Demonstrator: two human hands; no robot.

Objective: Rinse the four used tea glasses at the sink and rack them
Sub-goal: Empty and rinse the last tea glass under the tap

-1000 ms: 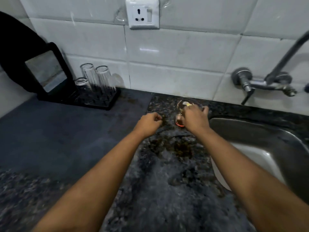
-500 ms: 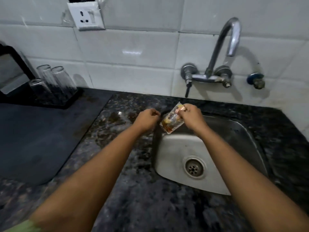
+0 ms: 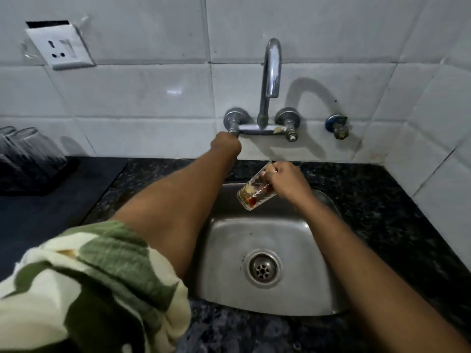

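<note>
- My right hand [image 3: 285, 180]: the fingers [image 3: 267, 177] are curled round the upper part of the tea glass [image 3: 256, 191], gripping it near the rim. The glass is tilted, base down and toward me, and hangs above the back edge of the sink [image 3: 316, 263], just below and in front of the spout. I judge that this puts the glass where the water would fall.
- Tea glass: clear and patterned, with reddish-brown dregs in the bottom, so it is not yet rinsed.
- My left hand [image 3: 226, 145]: closed on the left tap handle [image 3: 233, 123], fingers wrapped over it; the handle's lower end is hidden by my fist. The purpose is probably to open the water.
- Faucet [image 3: 271, 70]: curved spout on the tiled wall; no water shows at its mouth.
- Sink: steel basin let into the dark counter [image 3: 382, 200], its drain [image 3: 263, 270] uncovered, so that rinse water can run off.
- Rack [image 3: 33, 174]: at the far left on the counter, well apart from the sink, carrying clear glasses [image 3: 28, 143]. Whether they stand inverted, and how many there are, I cannot tell; the edge of the view cuts them off.
- Green-and-cream sleeve [image 3: 89, 284]: covers my left upper arm.
</note>
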